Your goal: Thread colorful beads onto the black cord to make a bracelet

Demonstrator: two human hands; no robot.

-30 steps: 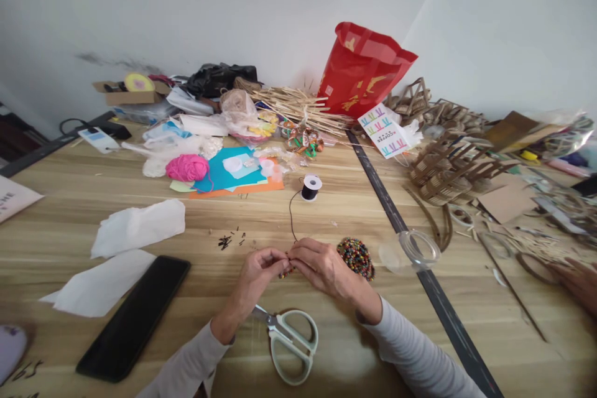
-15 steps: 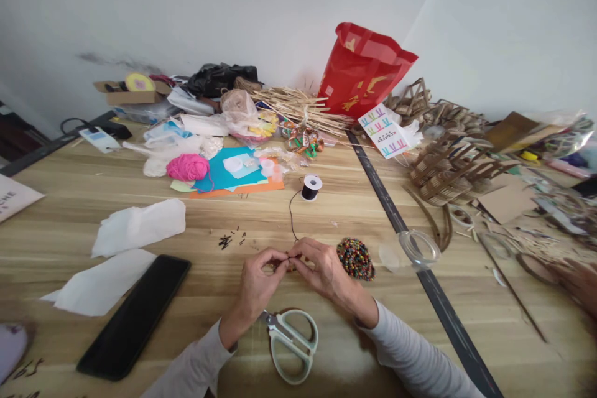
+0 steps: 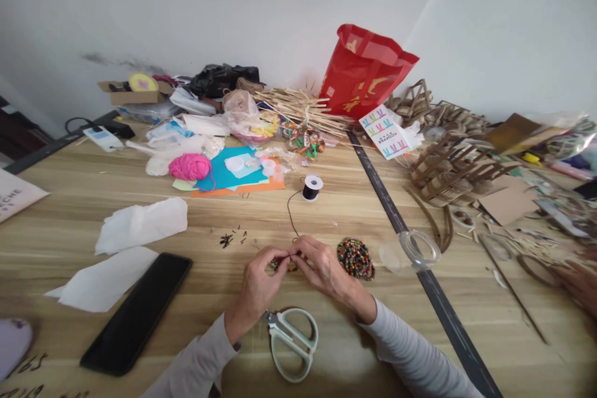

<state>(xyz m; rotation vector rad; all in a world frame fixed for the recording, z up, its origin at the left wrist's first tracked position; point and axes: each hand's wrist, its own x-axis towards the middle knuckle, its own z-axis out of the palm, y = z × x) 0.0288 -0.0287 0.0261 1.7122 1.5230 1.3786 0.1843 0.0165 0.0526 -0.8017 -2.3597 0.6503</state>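
Fingertips of my left hand [image 3: 261, 283] and my right hand [image 3: 321, 266] meet in a pinch at the middle of the table. Between them is thin black cord [image 3: 291, 221], which runs back to a white spool [image 3: 312, 188]. Part of a small string of beads [image 3: 292, 269] shows beneath the fingers; the rest is hidden by them. Right of my right hand lies a coiled heap of multicoloured beads [image 3: 355, 259]. Scissors with pale green handles [image 3: 293, 345] rest on the wood just below my hands. Short black cord scraps [image 3: 227, 240] lie to the left.
A black phone [image 3: 137, 314] and white paper pieces [image 3: 142, 224] lie at left. Pink yarn [image 3: 190, 166], coloured sheets and a red bag [image 3: 366, 71] stand further back. Small woven baskets [image 3: 441, 177] and a clear round lid [image 3: 420, 250] are on the right. Another person's hand [image 3: 578, 283] shows at the right edge.
My hands stay pinched together in nearly the same spot, with slightly more of the beads showing under the fingers. The whole view has shifted a little.
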